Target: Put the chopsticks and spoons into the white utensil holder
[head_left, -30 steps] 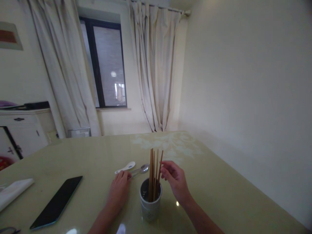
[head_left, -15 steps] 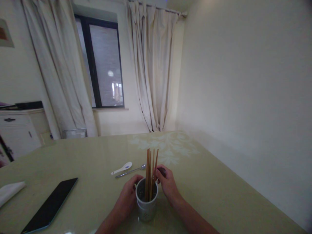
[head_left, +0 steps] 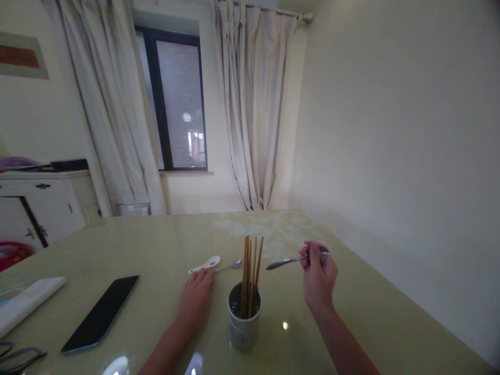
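Note:
On the table stands a pale cup (head_left: 244,329) holding several wooden chopsticks (head_left: 250,276), which lean upright inside it. To its right, my right hand (head_left: 319,273) is raised and closed around the bowl end of a metal spoon (head_left: 285,262), whose handle points left toward the chopsticks. My left hand (head_left: 197,294) reaches forward left of the cup, fingers stretched over the handle of a long-handled metal spoon (head_left: 237,263) lying on the table. Just beyond those fingertips lies a white ceramic spoon (head_left: 211,262); its handle is close to them.
A black tablet or phone (head_left: 102,313) lies at left on the pale green table (head_left: 164,245). Beside it are a long white object (head_left: 33,302) and dark-framed glasses (head_left: 21,354). A wall (head_left: 410,156) borders the right side; a white cabinet (head_left: 50,208) stands behind at left.
Both hands have left the cup. My right hand moved right with the metal spoon, now clearly visible; my left moved left and forward to the spoons. The view shifted slightly left.

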The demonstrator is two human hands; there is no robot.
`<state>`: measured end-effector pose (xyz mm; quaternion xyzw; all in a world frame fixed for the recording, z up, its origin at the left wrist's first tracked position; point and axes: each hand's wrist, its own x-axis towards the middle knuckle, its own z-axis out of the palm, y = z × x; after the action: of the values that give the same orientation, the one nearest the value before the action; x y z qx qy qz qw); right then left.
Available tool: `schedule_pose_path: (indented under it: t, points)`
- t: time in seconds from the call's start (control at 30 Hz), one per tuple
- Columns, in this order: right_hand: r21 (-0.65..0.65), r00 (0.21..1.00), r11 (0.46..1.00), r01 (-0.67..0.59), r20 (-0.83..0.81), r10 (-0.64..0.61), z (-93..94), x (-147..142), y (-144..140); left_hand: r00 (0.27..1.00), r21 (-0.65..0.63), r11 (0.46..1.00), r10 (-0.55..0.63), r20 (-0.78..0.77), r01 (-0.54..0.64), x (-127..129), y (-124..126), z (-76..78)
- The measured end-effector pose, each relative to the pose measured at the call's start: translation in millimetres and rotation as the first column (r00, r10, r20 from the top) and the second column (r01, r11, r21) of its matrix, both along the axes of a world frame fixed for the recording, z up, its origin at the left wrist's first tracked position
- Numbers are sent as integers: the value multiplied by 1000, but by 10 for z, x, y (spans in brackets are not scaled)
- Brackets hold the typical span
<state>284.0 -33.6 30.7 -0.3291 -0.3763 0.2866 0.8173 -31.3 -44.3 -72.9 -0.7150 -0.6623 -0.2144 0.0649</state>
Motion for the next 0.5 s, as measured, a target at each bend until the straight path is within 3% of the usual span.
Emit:
schedule_pose_path:
  t: [0.1,0.2,0.3,0.37,0.5]
  points:
    - [62,996,994,-88,-26,90,67,-70,-124,1000,-51,999,-12,6,12,56,-19,70]
    - [-17,956,963,-269,115,269,37,-203,-221,998,-84,996,-30,51,34,68,-32,125]
    - [-116,856,894,-432,258,447,-34,-323,-269,995,-99,994,-34,97,43,61,-45,131]
    - [-138,826,874,-466,287,485,-71,-366,-272,990,-84,996,-29,139,41,58,-44,111]
    - [-160,853,881,-445,225,472,-159,-390,-209,937,7,997,-69,344,71,91,-12,78]
